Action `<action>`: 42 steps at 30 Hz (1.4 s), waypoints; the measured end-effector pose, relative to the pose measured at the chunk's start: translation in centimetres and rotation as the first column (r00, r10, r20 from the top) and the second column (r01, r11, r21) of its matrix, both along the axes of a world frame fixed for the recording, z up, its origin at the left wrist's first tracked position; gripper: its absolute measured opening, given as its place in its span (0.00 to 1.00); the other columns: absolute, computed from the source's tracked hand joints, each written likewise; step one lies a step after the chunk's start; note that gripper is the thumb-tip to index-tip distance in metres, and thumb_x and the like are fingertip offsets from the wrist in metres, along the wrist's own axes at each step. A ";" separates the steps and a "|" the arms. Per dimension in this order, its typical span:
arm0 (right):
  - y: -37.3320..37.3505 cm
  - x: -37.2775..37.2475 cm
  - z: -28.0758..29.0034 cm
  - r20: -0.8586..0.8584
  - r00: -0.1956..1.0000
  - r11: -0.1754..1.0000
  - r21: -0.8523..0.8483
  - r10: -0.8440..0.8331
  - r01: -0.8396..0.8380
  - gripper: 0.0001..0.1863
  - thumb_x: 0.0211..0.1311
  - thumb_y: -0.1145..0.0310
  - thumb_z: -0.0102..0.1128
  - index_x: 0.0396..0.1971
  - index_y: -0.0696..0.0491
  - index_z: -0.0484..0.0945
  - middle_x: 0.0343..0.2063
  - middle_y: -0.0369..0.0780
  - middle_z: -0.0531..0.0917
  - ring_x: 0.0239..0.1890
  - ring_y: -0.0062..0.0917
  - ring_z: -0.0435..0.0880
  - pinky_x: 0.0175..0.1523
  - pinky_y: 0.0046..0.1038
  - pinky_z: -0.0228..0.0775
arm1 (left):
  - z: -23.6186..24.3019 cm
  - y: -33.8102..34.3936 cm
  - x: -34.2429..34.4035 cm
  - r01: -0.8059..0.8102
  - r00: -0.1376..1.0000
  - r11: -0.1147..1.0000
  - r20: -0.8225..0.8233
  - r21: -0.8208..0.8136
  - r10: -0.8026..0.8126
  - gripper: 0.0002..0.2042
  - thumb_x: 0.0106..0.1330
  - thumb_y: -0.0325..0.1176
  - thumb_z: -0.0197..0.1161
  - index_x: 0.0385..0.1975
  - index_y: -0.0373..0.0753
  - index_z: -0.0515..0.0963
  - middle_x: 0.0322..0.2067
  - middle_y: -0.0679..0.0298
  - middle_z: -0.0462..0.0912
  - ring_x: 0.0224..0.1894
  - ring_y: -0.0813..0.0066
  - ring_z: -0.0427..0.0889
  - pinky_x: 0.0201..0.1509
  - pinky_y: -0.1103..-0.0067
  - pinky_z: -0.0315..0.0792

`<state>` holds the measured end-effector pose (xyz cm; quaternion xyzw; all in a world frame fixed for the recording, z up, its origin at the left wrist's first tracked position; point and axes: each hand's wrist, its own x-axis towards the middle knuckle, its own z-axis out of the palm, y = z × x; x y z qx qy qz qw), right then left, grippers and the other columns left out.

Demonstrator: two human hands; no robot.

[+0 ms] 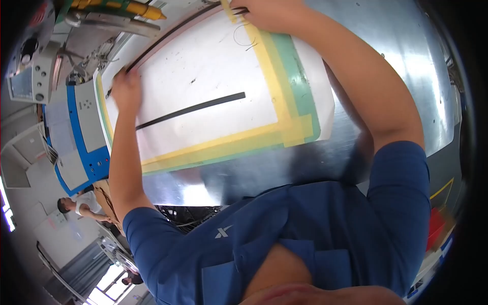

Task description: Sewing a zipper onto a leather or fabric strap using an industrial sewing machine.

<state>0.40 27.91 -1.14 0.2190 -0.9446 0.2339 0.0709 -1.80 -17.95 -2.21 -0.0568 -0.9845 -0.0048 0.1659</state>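
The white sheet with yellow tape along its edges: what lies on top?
A short black strip lies on the sheet; a longer black strip runs along its far side, between the left hand and right hand. The left forearm hides the short strip's left end.

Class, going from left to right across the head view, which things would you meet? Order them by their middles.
Grey instrument with a screen and knobs, blue-and-grey machine panel, left hand, shorter black strip, right hand, right blue sleeve, red object near the right edge.
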 end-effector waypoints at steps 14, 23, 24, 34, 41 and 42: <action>-0.1 -0.5 1.0 0.061 0.997 0.999 0.005 -0.038 0.038 0.12 0.61 0.72 0.56 0.40 0.55 0.86 0.43 0.47 0.84 0.46 0.44 0.85 0.52 0.42 0.78 | 2.5 -17.8 -7.5 -0.539 0.716 0.834 0.459 -0.115 0.526 0.32 0.75 0.60 0.52 0.50 0.30 0.82 0.38 0.53 0.86 0.37 0.61 0.84 0.44 0.68 0.75; -0.1 -0.5 0.7 0.041 0.999 1.000 -0.012 -0.007 0.007 0.12 0.61 0.70 0.58 0.41 0.54 0.87 0.43 0.46 0.84 0.46 0.43 0.86 0.52 0.41 0.79 | 5.1 -13.7 -0.7 -0.348 0.918 0.512 0.176 0.785 0.355 0.23 0.76 0.52 0.60 0.22 0.44 0.66 0.18 0.72 0.61 0.22 0.80 0.62 0.30 0.77 0.59; -0.2 -0.4 0.8 0.045 0.999 1.000 -0.016 -0.014 0.015 0.12 0.61 0.69 0.59 0.41 0.53 0.87 0.43 0.46 0.84 0.45 0.43 0.86 0.52 0.41 0.79 | 5.7 -13.8 1.3 -0.349 0.911 0.518 0.153 0.781 0.383 0.23 0.76 0.52 0.60 0.22 0.44 0.66 0.18 0.72 0.61 0.22 0.80 0.62 0.30 0.77 0.59; -2.0 2.3 1.8 0.028 0.999 0.996 0.075 -0.044 0.042 0.16 0.71 0.64 0.57 0.56 0.49 0.79 0.50 0.40 0.81 0.50 0.37 0.85 0.52 0.38 0.80 | 3.2 -15.6 22.2 -0.257 0.876 0.381 0.048 0.888 0.480 0.25 0.79 0.45 0.59 0.18 0.39 0.65 0.20 0.71 0.63 0.28 0.79 0.60 0.36 0.77 0.56; -5.5 1.7 1.0 -0.076 0.996 0.996 0.079 0.054 -0.048 0.14 0.70 0.66 0.60 0.52 0.52 0.79 0.49 0.41 0.81 0.47 0.40 0.84 0.52 0.40 0.79 | -1.3 -18.4 30.4 -0.247 0.811 0.256 0.054 0.935 0.582 0.20 0.80 0.43 0.57 0.33 0.31 0.82 0.27 0.66 0.81 0.31 0.81 0.74 0.37 0.81 0.65; -6.2 1.6 0.6 -0.169 0.981 0.989 0.125 0.098 -0.077 0.15 0.69 0.67 0.61 0.53 0.52 0.78 0.49 0.40 0.81 0.48 0.41 0.84 0.52 0.41 0.78 | -1.8 -18.8 30.6 -0.178 0.818 0.214 0.024 0.960 0.574 0.20 0.80 0.43 0.58 0.35 0.29 0.82 0.28 0.66 0.81 0.32 0.81 0.76 0.39 0.82 0.66</action>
